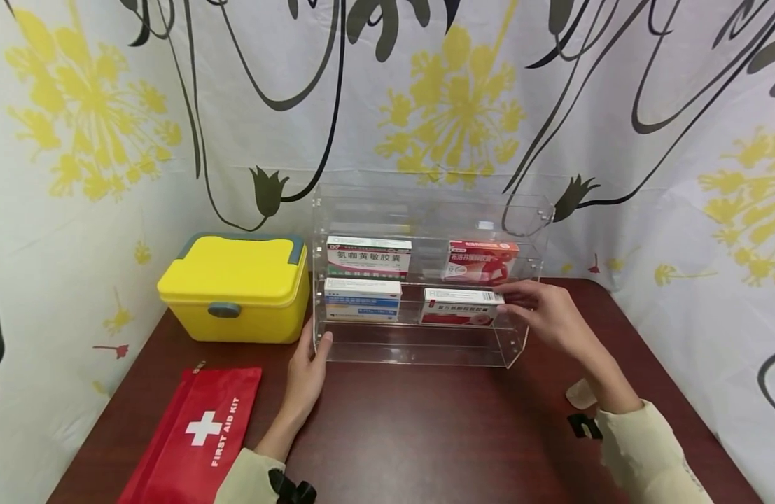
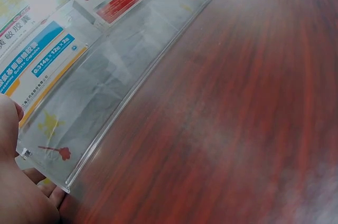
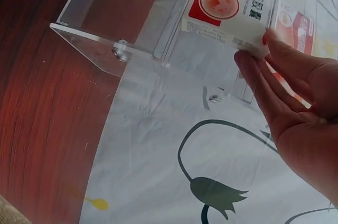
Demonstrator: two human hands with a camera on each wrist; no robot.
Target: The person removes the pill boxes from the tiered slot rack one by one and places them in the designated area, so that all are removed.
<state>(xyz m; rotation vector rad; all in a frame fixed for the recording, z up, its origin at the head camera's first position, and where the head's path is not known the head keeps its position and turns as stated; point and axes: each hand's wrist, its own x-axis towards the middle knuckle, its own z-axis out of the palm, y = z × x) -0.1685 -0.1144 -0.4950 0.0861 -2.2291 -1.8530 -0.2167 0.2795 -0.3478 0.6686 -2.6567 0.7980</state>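
Observation:
A clear acrylic display rack [image 1: 412, 353] with stepped shelves stands on the table. At its left end my left hand [image 1: 307, 374] holds the side panel, thumb in front and other fingers behind. My right hand [image 1: 545, 311] pinches the right end of a white and red medicine box [image 1: 459, 309] on the lower shelf; in the right wrist view thumb and forefinger [image 3: 253, 76] meet at its corner. Left of it on that shelf sits a white, blue and orange medicine box [image 1: 362, 301]. The shelf above bears a white and green medicine box [image 1: 369, 257] and a red medicine box [image 1: 480, 262].
Left of the rack stands a yellow lidded case [image 1: 236, 280] with a grey latch. A red first aid pouch [image 1: 201, 427] lies in front of it. Patterned cloth [image 1: 437, 105] surrounds the brown table [image 1: 419, 434] at the back and sides. A small pale object [image 1: 580, 394] lies beside my right wrist.

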